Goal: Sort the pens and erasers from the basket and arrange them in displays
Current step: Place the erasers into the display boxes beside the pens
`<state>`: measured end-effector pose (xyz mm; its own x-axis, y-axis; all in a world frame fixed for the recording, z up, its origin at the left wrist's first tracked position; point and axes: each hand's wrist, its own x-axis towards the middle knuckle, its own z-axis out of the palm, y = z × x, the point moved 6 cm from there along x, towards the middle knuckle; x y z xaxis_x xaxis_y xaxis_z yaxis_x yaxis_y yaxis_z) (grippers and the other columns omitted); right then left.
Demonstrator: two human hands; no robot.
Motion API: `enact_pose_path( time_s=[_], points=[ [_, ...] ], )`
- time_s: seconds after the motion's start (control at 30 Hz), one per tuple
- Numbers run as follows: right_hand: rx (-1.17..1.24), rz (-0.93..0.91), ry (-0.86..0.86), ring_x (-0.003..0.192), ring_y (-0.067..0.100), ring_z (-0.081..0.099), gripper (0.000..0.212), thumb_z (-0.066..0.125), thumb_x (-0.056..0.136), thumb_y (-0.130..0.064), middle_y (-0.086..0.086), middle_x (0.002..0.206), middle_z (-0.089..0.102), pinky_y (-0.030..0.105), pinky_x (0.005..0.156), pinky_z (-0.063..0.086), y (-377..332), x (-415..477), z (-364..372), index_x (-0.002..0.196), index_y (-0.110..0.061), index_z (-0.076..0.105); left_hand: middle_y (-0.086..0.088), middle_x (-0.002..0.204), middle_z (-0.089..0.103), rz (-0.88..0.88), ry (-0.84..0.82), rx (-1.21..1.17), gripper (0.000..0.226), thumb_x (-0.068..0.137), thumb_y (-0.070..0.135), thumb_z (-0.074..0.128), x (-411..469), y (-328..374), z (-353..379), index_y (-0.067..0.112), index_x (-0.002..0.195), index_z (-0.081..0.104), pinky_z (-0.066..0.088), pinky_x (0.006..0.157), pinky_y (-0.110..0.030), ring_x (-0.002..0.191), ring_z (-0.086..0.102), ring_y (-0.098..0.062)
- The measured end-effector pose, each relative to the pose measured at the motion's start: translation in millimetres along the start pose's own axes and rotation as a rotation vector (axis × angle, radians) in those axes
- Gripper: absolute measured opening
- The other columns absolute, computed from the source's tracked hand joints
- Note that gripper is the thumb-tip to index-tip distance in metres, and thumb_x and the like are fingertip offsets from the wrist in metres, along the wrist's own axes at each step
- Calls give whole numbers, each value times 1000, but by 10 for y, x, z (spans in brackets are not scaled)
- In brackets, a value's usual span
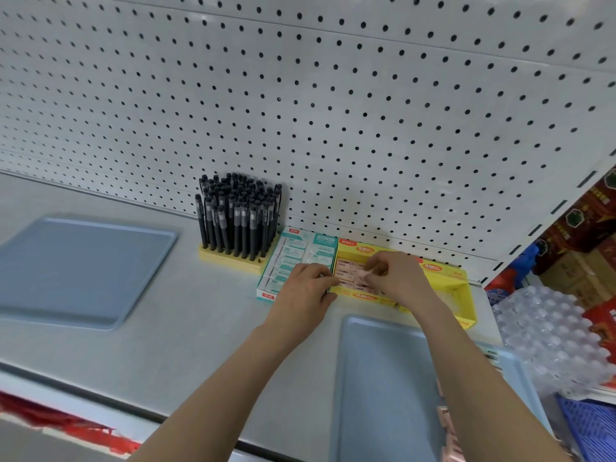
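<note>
Over yellow box, right hand pinches pink eraser, long axis left-right; left hand grips box corner.

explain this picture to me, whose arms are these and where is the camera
No machine here: a person works bare-handed, and one camera on their head looks down at a shop shelf. The left hand seems to hold the yellow box at its corner; the right hand pinches a pink eraser over the rows inside. Beside it are a teal box of erasers, black pens upright in a stand, a blue tray at left and another tray nearer.
</note>
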<state>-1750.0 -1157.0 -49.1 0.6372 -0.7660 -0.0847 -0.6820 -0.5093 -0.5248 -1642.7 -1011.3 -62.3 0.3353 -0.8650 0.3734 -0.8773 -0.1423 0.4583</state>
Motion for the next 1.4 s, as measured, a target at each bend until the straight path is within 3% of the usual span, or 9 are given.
enact_pose_path(
  time_s=[0.23,0.43,0.57,0.77,1.0,1.07,1.13,1.2,1.4],
  points=[
    [-24,-64,33,68,11,61,18,67,84,-17,-9,79,64,19,55,38,-121,5,-40,93,-31,61,-2,117,62,-1,-3,-11,29,90,20,64,-15,-3,-17,15,118,70,38,98,-31,112,48,-23],
    [469,47,133,66,15,72,14,64,88,-6,7,87,72,32,71,60,-37,0,-28,100,-12,66,-3,113,63,7,8,-22,28,87,18,66,-21,-16,-13,14,114,72,42,96,-34,108,51,-24],
    [333,24,178,69,6,67,15,70,86,-15,0,86,71,12,54,49,-30,23,62,101,-19,67,-3,114,63,9,5,-26,28,88,19,65,-26,-9,-16,15,115,71,41,97,-34,110,50,-24],
    [-68,-46,187,90,20,65,25,74,81,-18,3,97,71,34,85,51,-103,86,75,105,-14,70,-2,116,62,3,8,-28,28,90,20,64,-26,-21,-11,16,117,70,42,99,-35,112,49,-23],
    [12,-84,226,83,18,67,13,74,81,-26,-5,83,71,42,102,42,-128,141,220,93,-21,71,-4,109,64,23,32,-3,26,84,16,69,-17,-20,-19,14,111,73,47,93,-37,106,53,-26],
    [-37,-118,230,89,18,66,16,70,86,-24,-3,93,72,17,87,25,-172,120,230,101,-20,70,-4,106,65,27,39,-1,25,82,15,70,-20,-24,-17,14,107,74,49,89,-38,103,55,-27],
    [-117,-142,230,92,18,63,16,66,90,-25,0,98,69,25,66,15,-222,84,203,103,-18,72,-3,104,65,33,44,0,25,81,15,71,-23,-17,-19,14,105,75,50,88,-38,101,56,-27],
    [-169,-158,236,91,19,61,15,65,90,-26,1,97,66,28,64,13,-245,77,188,100,-18,73,-4,105,66,31,47,2,25,81,14,71,-21,-17,-20,14,105,75,49,88,-38,101,56,-27],
    [-53,-233,143,88,19,62,13,67,88,-18,2,94,69,29,77,43,-196,96,126,98,-17,76,-3,107,65,24,43,2,25,83,15,70,-20,-13,-21,14,107,74,47,89,-36,102,55,-26]
  ],
)
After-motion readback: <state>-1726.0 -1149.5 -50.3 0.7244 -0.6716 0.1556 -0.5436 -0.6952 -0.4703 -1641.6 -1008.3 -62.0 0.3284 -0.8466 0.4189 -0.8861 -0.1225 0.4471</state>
